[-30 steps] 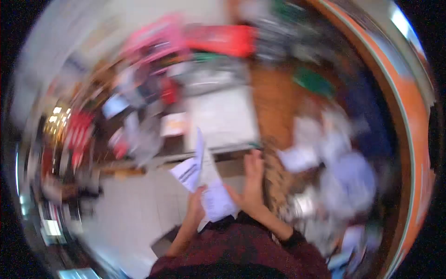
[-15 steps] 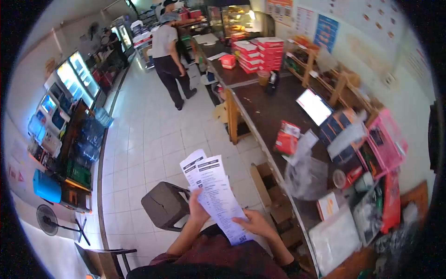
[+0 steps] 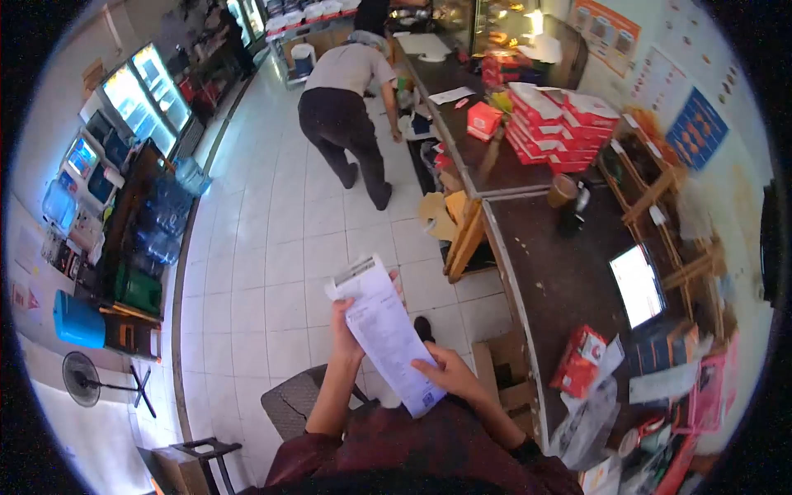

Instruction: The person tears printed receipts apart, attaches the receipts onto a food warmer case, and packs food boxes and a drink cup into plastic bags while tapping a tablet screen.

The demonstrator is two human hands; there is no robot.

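Observation:
Long white printed receipts lie stacked together in front of my body, tilted, with dark header bars at the top and a square code at the bottom. My left hand grips their upper left edge, its thumb on the front and fingertips showing past the right edge. Near the lower right edge, my right hand pinches the receipts with its thumb on top. The small print is too blurred to read. Beneath my left forearm is a dark grey stool.
On the right runs a long dark counter bearing stacked red-and-white boxes, a drink cup, a lit tablet and a red packet. Ahead, a person bends toward the counter. Left are a fan and glass-door fridges.
The receipts, fanned apart before, are now lined up in one stack. The person ahead has gone from standing to bending over. My view has shifted, bringing the counter's far part closer.

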